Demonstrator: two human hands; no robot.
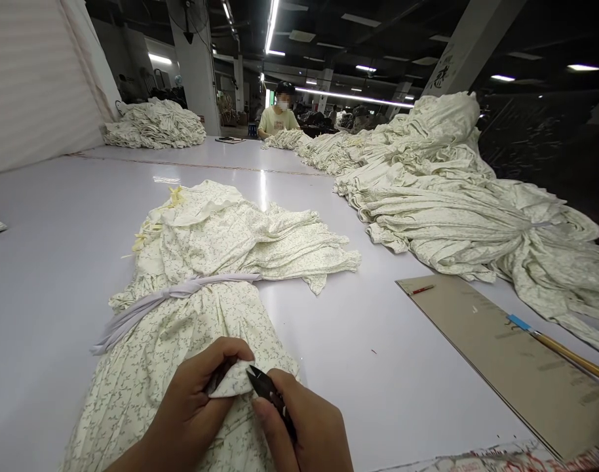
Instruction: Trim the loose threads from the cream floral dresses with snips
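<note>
The left hand (191, 400) pinches a raised fold (231, 381) of a cream floral garment (201, 249), while the right hand (304, 426) closes around black thread snips (269, 393), tips at that fold. The rumpled garment, cinched by a pale fabric band (172, 295), lies on a white worktable (329, 354).
</note>
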